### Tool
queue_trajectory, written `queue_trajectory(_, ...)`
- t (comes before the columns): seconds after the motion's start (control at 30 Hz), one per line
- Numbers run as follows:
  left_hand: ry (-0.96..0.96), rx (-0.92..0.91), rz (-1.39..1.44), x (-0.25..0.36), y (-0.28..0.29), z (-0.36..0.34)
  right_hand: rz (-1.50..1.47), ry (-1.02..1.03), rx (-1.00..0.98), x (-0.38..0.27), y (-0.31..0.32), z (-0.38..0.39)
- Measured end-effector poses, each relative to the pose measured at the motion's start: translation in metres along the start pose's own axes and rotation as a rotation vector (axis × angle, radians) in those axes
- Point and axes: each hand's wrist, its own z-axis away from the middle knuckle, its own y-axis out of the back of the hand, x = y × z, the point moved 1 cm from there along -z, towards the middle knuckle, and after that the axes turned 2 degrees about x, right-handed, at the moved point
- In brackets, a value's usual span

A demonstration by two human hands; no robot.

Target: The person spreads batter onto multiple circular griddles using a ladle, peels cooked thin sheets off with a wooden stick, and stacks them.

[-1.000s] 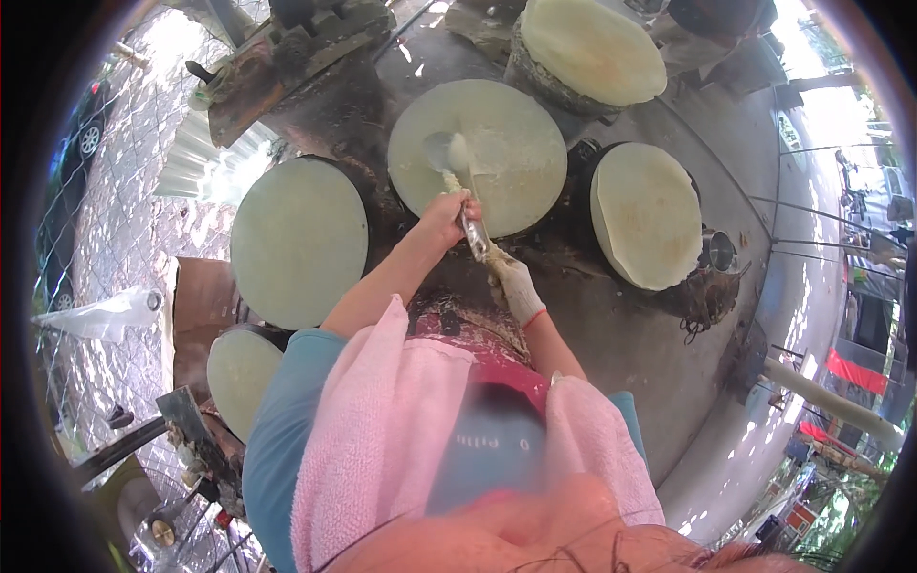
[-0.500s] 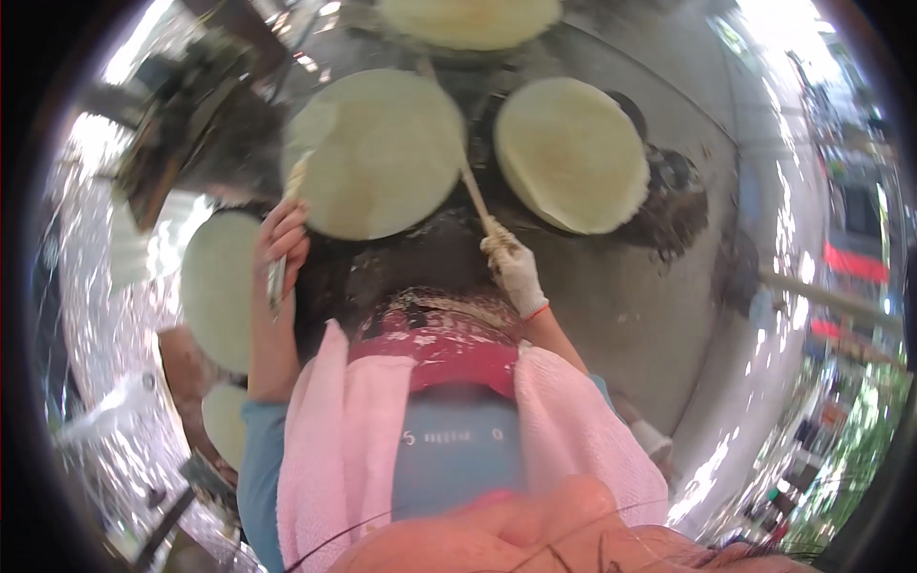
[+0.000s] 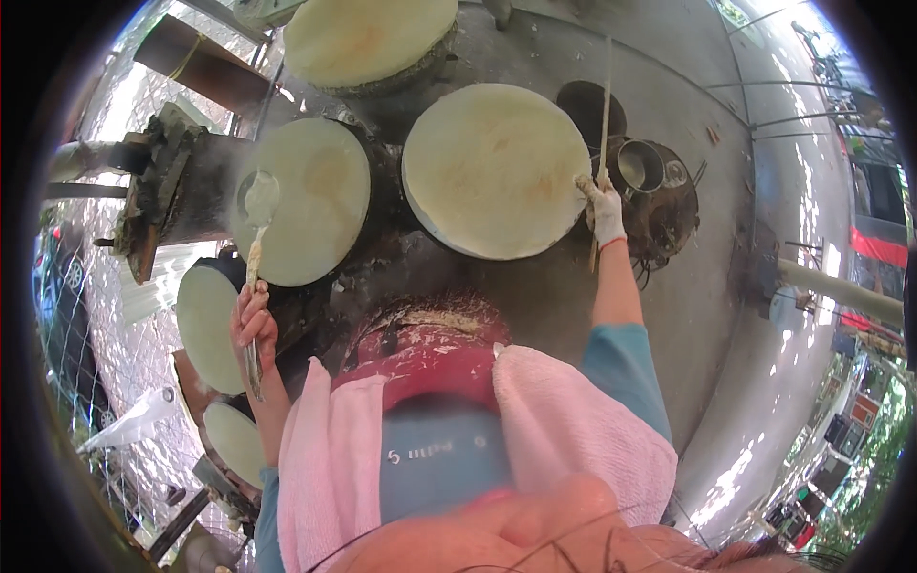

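Observation:
My bare left hand [image 3: 254,323] is closed round the batter-crusted handle of a ladle [image 3: 261,201]. The ladle's round bowl is over the pale batter sheet on the left round griddle [image 3: 320,191]; whether it touches cannot be made out. My right hand [image 3: 605,212], in a white glove with a red cuff edge, grips a long thin wooden stick [image 3: 606,105]. That hand is at the right rim of a large round flatbread [image 3: 497,172] with light brown patches, on the middle griddle. Directly before me stands a red tub [image 3: 430,358] splashed with batter.
Another batter-covered griddle [image 3: 373,38] stands at the far side. Two more pale rounds [image 3: 208,325] curve along my left. A metal pot [image 3: 640,166] rests on a dark stove right of the middle griddle. A rusty metal duct [image 3: 202,63] lies far left.
The view has shifted, so the griddles appear elsewhere. My right hand has moved from the gap between two griddles to the flatbread's right rim, with the stick turned upright. The ladle bowl now shows clearly.

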Motion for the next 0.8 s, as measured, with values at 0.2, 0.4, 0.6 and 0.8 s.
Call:
queue_trajectory(0.2, -0.02, 0.049, -0.03, -0.005, -0.013, 0.0, 0.283, -0.067, -0.177, -0.029, -0.008, -0.063)
queue_trajectory(0.4, -0.045, 0.141, -0.118, 0.014, 0.006, 0.004, 0.468, 0.238, -0.186, -0.12, -0.081, -0.007)
queue_trajectory(0.6, -0.162, 0.268, -0.311, 0.047, 0.02, 0.017, 0.765, 0.398, -0.216, -0.245, -0.178, 0.014)
queue_trajectory(0.8, -0.243, 0.271, -0.356, 0.074, 0.051, 0.037, 1.297, 1.048, 0.002, -0.358, -0.311, 0.039)
